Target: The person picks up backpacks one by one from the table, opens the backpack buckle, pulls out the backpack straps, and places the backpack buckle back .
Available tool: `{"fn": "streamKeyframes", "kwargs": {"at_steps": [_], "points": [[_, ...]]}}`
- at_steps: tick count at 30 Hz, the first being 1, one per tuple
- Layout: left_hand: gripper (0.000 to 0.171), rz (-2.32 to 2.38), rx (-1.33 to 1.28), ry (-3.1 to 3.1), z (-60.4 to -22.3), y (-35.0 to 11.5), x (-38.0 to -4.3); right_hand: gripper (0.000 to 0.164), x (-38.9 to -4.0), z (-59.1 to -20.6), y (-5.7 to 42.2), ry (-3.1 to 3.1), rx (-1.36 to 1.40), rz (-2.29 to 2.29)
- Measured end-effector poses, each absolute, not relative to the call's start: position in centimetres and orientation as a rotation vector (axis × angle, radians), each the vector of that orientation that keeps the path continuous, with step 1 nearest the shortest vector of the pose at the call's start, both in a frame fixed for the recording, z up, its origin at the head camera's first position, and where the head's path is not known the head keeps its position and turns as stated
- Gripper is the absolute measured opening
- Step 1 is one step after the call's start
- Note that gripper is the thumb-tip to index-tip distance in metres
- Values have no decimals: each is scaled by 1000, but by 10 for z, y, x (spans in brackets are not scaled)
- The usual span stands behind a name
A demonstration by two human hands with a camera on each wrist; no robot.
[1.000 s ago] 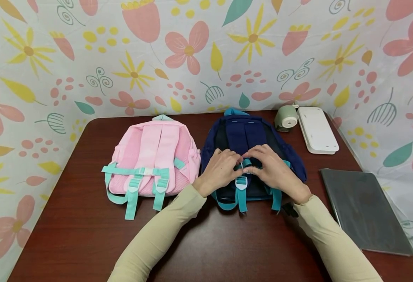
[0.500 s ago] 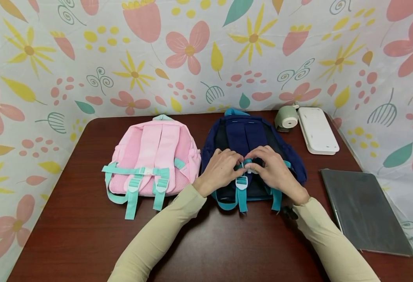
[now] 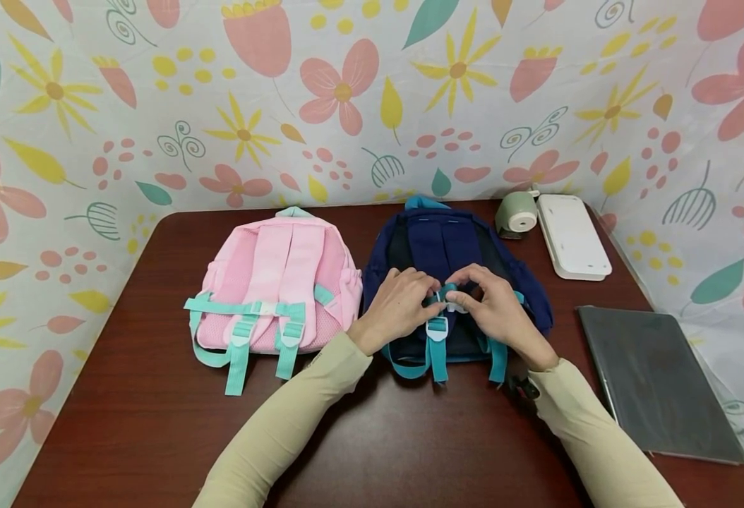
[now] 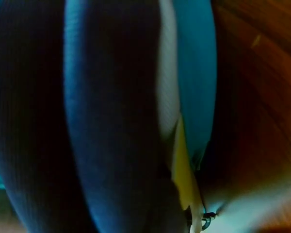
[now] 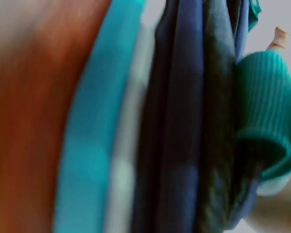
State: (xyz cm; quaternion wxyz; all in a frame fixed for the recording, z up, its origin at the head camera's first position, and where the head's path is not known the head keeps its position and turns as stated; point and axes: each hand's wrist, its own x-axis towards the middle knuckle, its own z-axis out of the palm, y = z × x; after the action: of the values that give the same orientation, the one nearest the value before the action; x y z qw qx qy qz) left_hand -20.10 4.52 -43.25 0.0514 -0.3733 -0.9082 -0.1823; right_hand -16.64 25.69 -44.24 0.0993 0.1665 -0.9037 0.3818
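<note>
A navy backpack [image 3: 443, 236] with teal straps lies strap side up on the table. My left hand [image 3: 397, 303] is over its left shoulder strap, pinching the teal chest strap near a sliver of white plastic. With thumb and index finger, my right hand [image 3: 495, 310] pinches the teal webbing beside a white buckle piece [image 3: 455, 307]. The fingers partly hide the buckle, so whether its halves are joined is unclear. Below the left hand hangs a teal strap with a white adjuster [image 3: 436, 329]. The right wrist view shows a loop of teal webbing [image 5: 264, 97] near the pack.
To the left lies a pink backpack [image 3: 286, 268], its mint chest strap joined by a white buckle [image 3: 266, 308]. A green pencil sharpener [image 3: 516, 213] and a white case [image 3: 573, 236] stand at the back right. A dark grey folder [image 3: 661, 381] lies at the right.
My right hand has shifted slightly to the right, away from the left fingers. More of the white buckle piece shows under its thumb. The left hand stays nearly still.
</note>
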Motion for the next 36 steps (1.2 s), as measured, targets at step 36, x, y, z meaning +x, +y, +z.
{"fn": "streamKeyframes", "kwargs": {"at_steps": [36], "points": [[28, -467, -1155, -2789, -435, 48, -198, 24, -164, -443, 256, -2642, 524, 1089]]}}
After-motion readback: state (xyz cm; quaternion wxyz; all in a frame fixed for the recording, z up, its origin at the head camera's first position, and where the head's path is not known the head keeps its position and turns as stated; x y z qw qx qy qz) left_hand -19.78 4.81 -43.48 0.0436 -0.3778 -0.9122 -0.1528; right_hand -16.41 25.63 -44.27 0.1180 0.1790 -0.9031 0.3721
